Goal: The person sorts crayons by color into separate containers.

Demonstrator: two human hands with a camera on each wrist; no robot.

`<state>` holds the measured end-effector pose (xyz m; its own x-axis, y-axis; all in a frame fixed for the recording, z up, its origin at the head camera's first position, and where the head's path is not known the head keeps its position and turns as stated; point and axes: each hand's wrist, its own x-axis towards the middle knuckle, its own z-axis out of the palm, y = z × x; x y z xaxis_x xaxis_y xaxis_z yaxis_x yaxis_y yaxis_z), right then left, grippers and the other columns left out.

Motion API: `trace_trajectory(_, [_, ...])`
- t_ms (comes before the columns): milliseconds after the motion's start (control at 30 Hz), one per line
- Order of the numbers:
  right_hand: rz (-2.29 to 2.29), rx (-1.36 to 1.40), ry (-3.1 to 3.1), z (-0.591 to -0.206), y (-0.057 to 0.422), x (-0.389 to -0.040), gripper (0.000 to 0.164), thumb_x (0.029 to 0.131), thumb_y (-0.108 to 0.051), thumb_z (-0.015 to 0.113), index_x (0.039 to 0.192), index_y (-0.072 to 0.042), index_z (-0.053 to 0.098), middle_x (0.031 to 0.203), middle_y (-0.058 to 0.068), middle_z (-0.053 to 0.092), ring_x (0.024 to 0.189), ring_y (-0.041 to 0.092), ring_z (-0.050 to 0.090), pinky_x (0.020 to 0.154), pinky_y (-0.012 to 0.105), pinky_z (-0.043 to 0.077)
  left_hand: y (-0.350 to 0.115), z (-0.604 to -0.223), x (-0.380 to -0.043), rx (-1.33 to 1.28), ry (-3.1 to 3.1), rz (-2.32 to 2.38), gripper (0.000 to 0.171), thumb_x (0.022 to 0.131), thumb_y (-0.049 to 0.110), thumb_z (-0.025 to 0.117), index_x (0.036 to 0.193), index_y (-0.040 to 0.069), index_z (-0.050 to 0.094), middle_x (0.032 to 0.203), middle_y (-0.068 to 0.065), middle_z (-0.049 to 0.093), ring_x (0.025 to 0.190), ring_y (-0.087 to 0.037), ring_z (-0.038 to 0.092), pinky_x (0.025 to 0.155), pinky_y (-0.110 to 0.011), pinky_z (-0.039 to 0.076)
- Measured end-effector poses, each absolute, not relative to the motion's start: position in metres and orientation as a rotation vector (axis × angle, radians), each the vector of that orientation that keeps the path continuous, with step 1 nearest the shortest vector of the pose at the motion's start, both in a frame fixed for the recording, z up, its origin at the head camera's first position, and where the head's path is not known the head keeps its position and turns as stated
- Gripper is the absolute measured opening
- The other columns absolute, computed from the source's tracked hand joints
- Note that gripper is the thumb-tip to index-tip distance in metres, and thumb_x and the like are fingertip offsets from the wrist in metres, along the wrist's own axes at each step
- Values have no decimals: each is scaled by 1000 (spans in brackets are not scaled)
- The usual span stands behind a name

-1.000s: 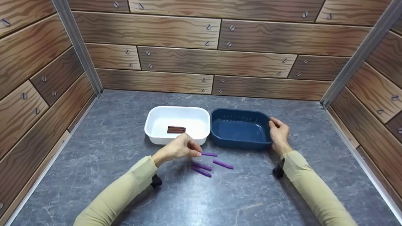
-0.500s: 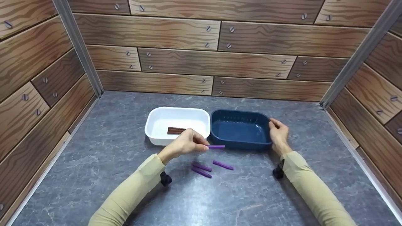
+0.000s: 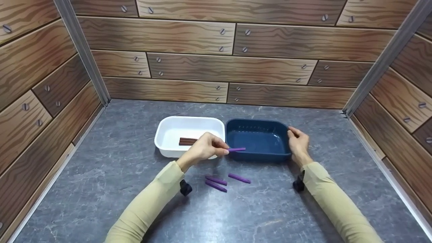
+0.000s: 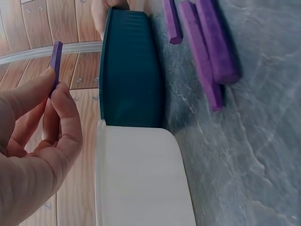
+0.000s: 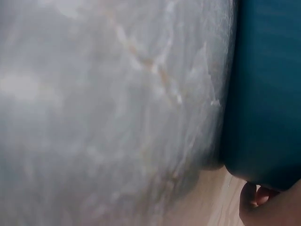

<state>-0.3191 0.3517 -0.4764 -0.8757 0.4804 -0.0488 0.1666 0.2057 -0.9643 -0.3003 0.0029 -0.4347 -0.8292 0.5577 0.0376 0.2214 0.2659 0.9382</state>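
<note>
My left hand (image 3: 205,148) pinches a purple hexagonal crayon (image 3: 237,149) near one end, between thumb and fingertips. In the head view that crayon overlaps the near rim of a dark blue rectangular bin (image 3: 258,157); the left wrist view shows it raised above the rims. My right hand (image 3: 299,144) grips the bin's right end, its curled fingers (image 5: 248,200) also showing in the right wrist view. Two loose purple crayons (image 3: 216,185) lie side by side on the table, and another purple crayon (image 3: 239,178) lies just to their right.
Left of the blue bin, a white bin (image 3: 165,151) stands close against it. Brown crayons (image 3: 187,141) lie inside the white bin, partly hidden by my left hand. Wood-patterned walls (image 3: 189,89) enclose the grey marbled table (image 3: 270,216) at the back and both sides.
My left hand has lifted the pinched crayon off the table and carried it up, away and rightward to the blue bin's near rim. My right hand has stayed on the bin.
</note>
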Motion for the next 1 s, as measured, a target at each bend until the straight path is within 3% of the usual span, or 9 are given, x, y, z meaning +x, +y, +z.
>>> trace_trajectory(233, [1726, -615, -2216, -476, 352, -319, 42, 104, -18, 45, 145, -8, 48, 150, 12, 46, 137, 24, 42, 112, 36, 37, 12, -433, -305, 667, 2276, 1553, 8, 85, 10, 76, 92, 8, 79, 80, 0, 73, 70, -8, 59, 64, -23, 50])
trace_trajectory(333, [1715, -609, -2223, -476, 352, -318, 42, 104, -18, 45, 144, -8, 49, 150, 12, 46, 137, 24, 42, 112, 36, 37, 15, -433, -307, 682, 2273, 1569, 8, 84, 8, 76, 91, 7, 79, 80, -2, 73, 72, -20, 64, 61, -22, 49])
trace_trajectory(467, [1702, -607, -2230, -476, 351, -317, 42, 104, -19, 45, 144, -8, 49, 150, 12, 47, 137, 24, 42, 112, 36, 37, 20, -433, -310, 701, 2258, 1586, 9, 84, 8, 76, 92, 5, 79, 76, -1, 72, 69, -24, 63, 55, -20, 47])
trace_trajectory(600, [1694, -599, -2230, -477, 351, -318, 41, 104, -19, 45, 143, -8, 50, 149, 12, 47, 136, 24, 43, 111, 36, 38, 26, -431, -313, 726, 2264, 1590, 9, 84, 8, 76, 92, 4, 79, 74, -1, 71, 62, -12, 58, 54, -21, 47])
trace_trajectory(800, [1706, -592, -2208, -477, 350, -320, 41, 104, -17, 45, 143, -6, 50, 147, 14, 49, 133, 24, 45, 107, 33, 39, 39, -430, -317, 724, 2310, 1575, 10, 84, 12, 77, 93, 7, 79, 82, -2, 73, 69, -7, 59, 69, -33, 55])
trace_trajectory(1000, [1698, -603, -2208, -476, 349, -319, 41, 104, -18, 44, 144, -7, 49, 149, 13, 47, 134, 24, 44, 109, 35, 39, 57, -434, -322, 765, 2371, 1575, 9, 84, 11, 77, 92, 6, 79, 85, -2, 75, 70, -6, 59, 63, -21, 51])
